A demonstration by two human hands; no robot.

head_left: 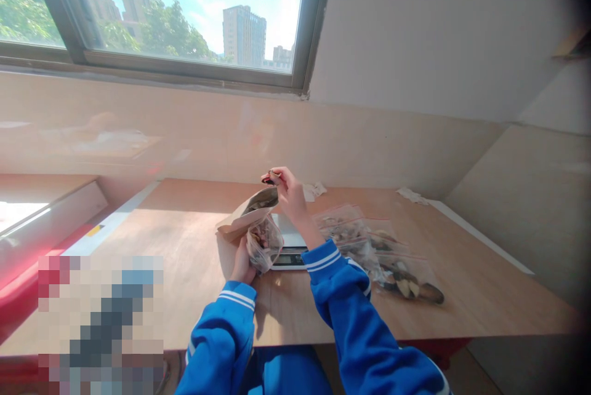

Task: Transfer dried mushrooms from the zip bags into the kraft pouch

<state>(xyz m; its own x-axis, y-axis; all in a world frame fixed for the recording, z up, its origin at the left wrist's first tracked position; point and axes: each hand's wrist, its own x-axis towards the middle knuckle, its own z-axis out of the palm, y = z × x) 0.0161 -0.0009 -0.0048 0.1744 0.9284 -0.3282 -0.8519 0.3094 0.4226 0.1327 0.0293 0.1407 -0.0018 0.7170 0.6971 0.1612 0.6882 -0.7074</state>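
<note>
Blue trousers (286, 373) lie at the bottom of the head view, closest to the camera, with the left sleeve (221, 333) and right sleeve (346, 296), both blue with white-striped cuffs, reaching forward over a pale wooden table (184, 259).

The left hand (243, 263) is low and close, curled around the side of a clear plastic bag (265, 244) with brownish-pink pieces inside. An open brown paper bag (235, 226) leans just behind it, tilted, its mouth toward the right hand; whether the left fingers grip it too, I cannot tell.

The right hand (293, 198) is raised higher and farther out, wrist bent so the fingers point left. Thumb and fingertips pinch a small dark piece (268, 180) with a touch of red, just above the paper bag's mouth and not resting on anything.

By my reading, the step in hand is moving single pieces at the bags' mouths; the next move calls for a light pinch, a steady left hold and a mouth kept open.

Beneath the right forearm is a white scale (292, 241), its reading too small to make out. Right of it lie zip bags (409, 284) of dark and pale pieces.
</note>
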